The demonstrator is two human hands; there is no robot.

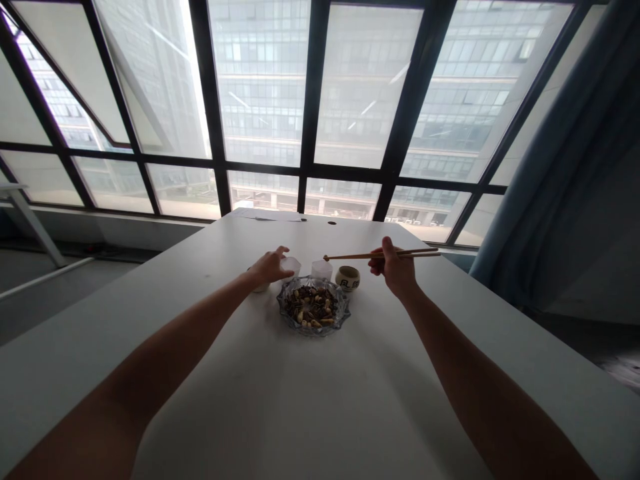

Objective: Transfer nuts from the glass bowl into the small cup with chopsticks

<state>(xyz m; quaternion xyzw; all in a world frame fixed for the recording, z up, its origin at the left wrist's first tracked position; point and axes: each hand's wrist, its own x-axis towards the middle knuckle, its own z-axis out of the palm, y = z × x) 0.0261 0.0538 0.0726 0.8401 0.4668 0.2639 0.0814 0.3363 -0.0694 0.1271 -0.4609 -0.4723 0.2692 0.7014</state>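
Note:
My right hand [395, 268] grips a pair of wooden chopsticks [357, 256], which point left. A small brown piece [326, 258] is at their tips, above a small clear cup [322, 269]. My left hand [271, 265] has its thumb and fingers around the near side of another clear cup [291, 267]. In front of both cups stands a scalloped glass dish [345, 313] holding a mix of peanuts and small dark pieces. Under my left hand a pale cup [261, 288] is mostly hidden.
A cream ceramic cup [347, 279] with dark characters stands right of the clear cups. All this is on a long white table [320, 400]. Two dark holes and a thin flat sheet [270, 216] are at its far end. Windows stand beyond; a blue curtain [540, 153] hangs right.

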